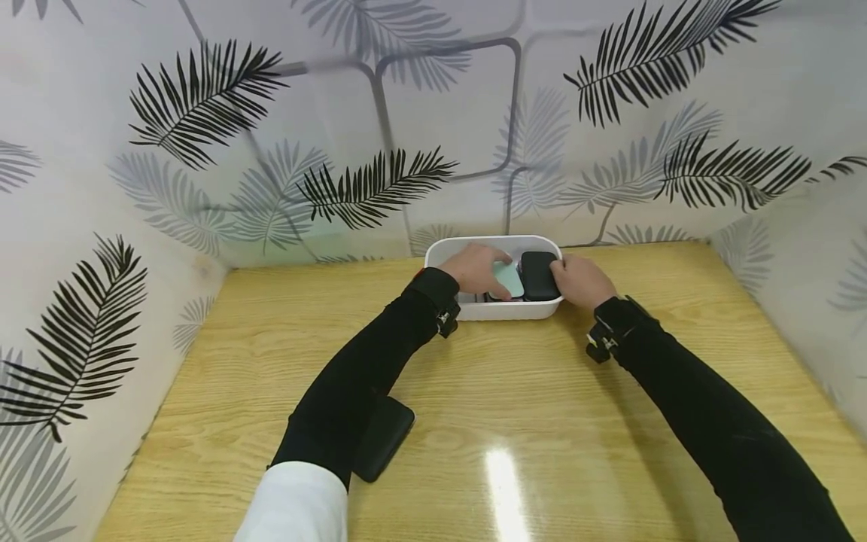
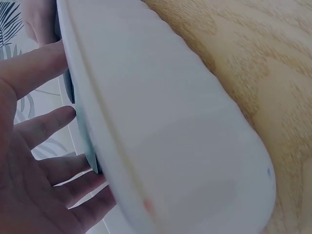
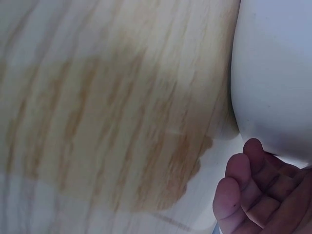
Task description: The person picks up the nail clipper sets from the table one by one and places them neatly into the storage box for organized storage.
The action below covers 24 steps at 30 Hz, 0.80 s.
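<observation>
A white oblong bin (image 1: 504, 310) stands at the back of the table against the wall. My left hand (image 1: 474, 269) reaches into it from the left, its thumb and fingers pinching a pale mint-green flat item (image 1: 509, 280) by opposite edges. In the left wrist view, the fingertips touch the edge of that item just above the bin's rim. My right hand (image 1: 585, 282) grips the bin's right end, with curled fingers (image 3: 239, 190) on the outside. Beside its fingertips, inside the bin, a black rounded case (image 1: 539, 276) fills the right end.
A black flat rectangular item (image 1: 386, 438) lies on the wooden table (image 1: 271, 361), partly under the left forearm. Leaf-patterned wall covering (image 1: 433, 120) rises behind the bin and along both sides. Other contents of the bin are mostly hidden by the left hand.
</observation>
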Each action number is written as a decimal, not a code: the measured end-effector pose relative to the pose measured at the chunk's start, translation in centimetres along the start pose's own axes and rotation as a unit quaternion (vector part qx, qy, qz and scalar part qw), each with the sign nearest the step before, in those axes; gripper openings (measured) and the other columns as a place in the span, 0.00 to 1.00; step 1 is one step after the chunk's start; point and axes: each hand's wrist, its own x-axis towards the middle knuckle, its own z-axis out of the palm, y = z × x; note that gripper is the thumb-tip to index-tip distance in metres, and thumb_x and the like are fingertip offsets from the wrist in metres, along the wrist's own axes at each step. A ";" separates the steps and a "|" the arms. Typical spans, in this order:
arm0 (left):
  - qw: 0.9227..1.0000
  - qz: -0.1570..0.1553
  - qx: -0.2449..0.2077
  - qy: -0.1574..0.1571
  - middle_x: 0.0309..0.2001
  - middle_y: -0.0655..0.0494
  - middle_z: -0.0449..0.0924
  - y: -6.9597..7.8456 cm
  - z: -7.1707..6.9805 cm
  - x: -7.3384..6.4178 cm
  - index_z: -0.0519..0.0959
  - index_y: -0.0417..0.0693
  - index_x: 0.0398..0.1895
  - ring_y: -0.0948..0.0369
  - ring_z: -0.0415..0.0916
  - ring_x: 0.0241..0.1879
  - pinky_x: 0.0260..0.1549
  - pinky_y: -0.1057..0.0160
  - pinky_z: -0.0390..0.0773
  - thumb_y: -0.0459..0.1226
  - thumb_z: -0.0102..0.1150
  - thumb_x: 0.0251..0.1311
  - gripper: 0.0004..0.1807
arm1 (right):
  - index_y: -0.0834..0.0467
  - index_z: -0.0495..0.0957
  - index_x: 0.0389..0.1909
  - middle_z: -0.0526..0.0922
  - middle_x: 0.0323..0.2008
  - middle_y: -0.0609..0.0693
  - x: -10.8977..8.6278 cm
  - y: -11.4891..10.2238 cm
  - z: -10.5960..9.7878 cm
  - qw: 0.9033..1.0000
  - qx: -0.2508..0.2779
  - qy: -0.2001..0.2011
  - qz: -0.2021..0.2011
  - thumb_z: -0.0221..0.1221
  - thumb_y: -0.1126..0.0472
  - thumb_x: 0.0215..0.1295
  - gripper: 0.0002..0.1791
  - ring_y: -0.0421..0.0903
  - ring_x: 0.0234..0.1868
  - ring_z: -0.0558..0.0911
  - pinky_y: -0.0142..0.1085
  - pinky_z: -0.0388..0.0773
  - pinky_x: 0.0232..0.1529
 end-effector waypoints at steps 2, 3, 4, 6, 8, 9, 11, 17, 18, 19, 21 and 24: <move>1.000 -0.001 -0.004 0.002 0.72 0.55 0.69 -0.1 0.1 0.1 0.69 0.54 0.73 0.56 0.67 0.69 0.61 0.62 0.70 0.51 0.71 0.59 0.39 | 0.62 0.74 0.38 0.75 0.32 0.58 0.0 0.0 0.0 1.000 0.001 0.001 0.000 0.33 0.51 0.78 0.25 0.55 0.35 0.76 0.43 0.68 0.38; 1.000 -0.001 -0.008 0.002 0.72 0.55 0.68 -0.1 0.1 0.2 0.69 0.54 0.73 0.56 0.67 0.69 0.61 0.62 0.70 0.50 0.71 0.59 0.39 | 0.62 0.74 0.38 0.75 0.32 0.58 0.1 0.1 0.0 1.000 0.001 0.001 0.000 0.33 0.51 0.78 0.25 0.55 0.35 0.76 0.43 0.68 0.38; 1.000 0.000 -0.011 0.002 0.73 0.55 0.68 -0.2 0.1 0.3 0.69 0.54 0.73 0.56 0.67 0.69 0.62 0.61 0.70 0.50 0.71 0.59 0.40 | 0.62 0.74 0.38 0.75 0.32 0.58 0.1 0.1 0.0 1.000 0.001 0.002 0.000 0.33 0.51 0.78 0.25 0.55 0.35 0.76 0.44 0.68 0.38; 1.000 -0.001 -0.018 -0.002 0.73 0.55 0.67 -0.4 0.1 0.4 0.68 0.54 0.74 0.56 0.66 0.70 0.63 0.60 0.69 0.49 0.72 0.59 0.40 | 0.63 0.74 0.38 0.75 0.33 0.58 0.1 0.0 0.0 1.000 0.001 0.003 -0.002 0.33 0.51 0.78 0.25 0.55 0.35 0.76 0.44 0.69 0.39; 1.000 -0.002 -0.026 -0.006 0.74 0.55 0.66 -0.5 0.1 0.5 0.68 0.55 0.74 0.55 0.64 0.72 0.65 0.59 0.68 0.47 0.72 0.59 0.40 | 0.63 0.74 0.38 0.75 0.33 0.58 0.0 -0.1 0.0 1.000 0.002 0.003 -0.004 0.33 0.50 0.78 0.26 0.56 0.35 0.76 0.45 0.69 0.39; 1.000 -0.003 -0.030 -0.008 0.74 0.55 0.66 -0.5 0.0 0.5 0.68 0.55 0.74 0.54 0.64 0.72 0.65 0.58 0.68 0.47 0.72 0.59 0.40 | 0.63 0.74 0.38 0.75 0.33 0.58 0.0 -0.2 0.0 1.000 0.002 0.002 -0.004 0.33 0.50 0.78 0.26 0.56 0.35 0.76 0.45 0.69 0.40; 0.999 -0.004 -0.035 -0.014 0.74 0.55 0.65 -0.6 0.0 0.6 0.68 0.56 0.74 0.54 0.63 0.72 0.66 0.58 0.68 0.46 0.72 0.58 0.40 | 0.63 0.74 0.38 0.75 0.33 0.59 0.0 -0.3 0.1 1.000 0.002 0.000 -0.005 0.32 0.50 0.79 0.26 0.56 0.36 0.76 0.46 0.69 0.41; 0.999 0.006 -0.050 -0.022 0.74 0.55 0.66 -0.6 0.2 0.7 0.68 0.56 0.74 0.55 0.64 0.72 0.65 0.58 0.69 0.43 0.73 0.57 0.40 | 0.64 0.74 0.41 0.75 0.35 0.60 0.1 -0.2 0.2 1.000 0.002 -0.001 -0.001 0.32 0.50 0.78 0.26 0.57 0.37 0.76 0.48 0.70 0.42; 0.999 0.009 -0.049 -0.020 0.74 0.55 0.66 -0.6 0.3 0.8 0.68 0.56 0.74 0.55 0.64 0.71 0.65 0.58 0.68 0.43 0.72 0.57 0.40 | 0.64 0.74 0.41 0.75 0.35 0.60 0.2 -0.2 0.2 1.000 0.002 -0.001 0.000 0.33 0.51 0.78 0.26 0.57 0.38 0.75 0.48 0.70 0.42; 0.999 0.012 -0.048 -0.018 0.74 0.55 0.66 -0.6 0.4 0.8 0.68 0.55 0.74 0.55 0.64 0.72 0.65 0.58 0.68 0.43 0.72 0.57 0.40 | 0.64 0.74 0.42 0.75 0.35 0.60 0.2 -0.2 0.2 1.000 0.003 -0.001 0.001 0.33 0.51 0.78 0.26 0.57 0.38 0.75 0.48 0.70 0.42; 0.999 0.017 -0.044 -0.016 0.74 0.54 0.66 -0.6 0.5 0.8 0.68 0.54 0.74 0.55 0.63 0.72 0.66 0.59 0.67 0.44 0.71 0.58 0.40 | 0.64 0.74 0.42 0.75 0.36 0.60 0.2 -0.1 0.2 1.000 0.001 0.000 0.001 0.33 0.51 0.78 0.25 0.56 0.38 0.76 0.47 0.70 0.42; 0.998 0.019 -0.052 -0.022 0.76 0.54 0.63 -0.5 0.3 0.5 0.64 0.54 0.76 0.55 0.59 0.75 0.69 0.59 0.64 0.46 0.68 0.62 0.40 | 0.64 0.74 0.41 0.75 0.36 0.60 0.2 0.0 0.1 1.000 0.000 -0.002 -0.001 0.32 0.51 0.78 0.26 0.56 0.38 0.76 0.47 0.70 0.43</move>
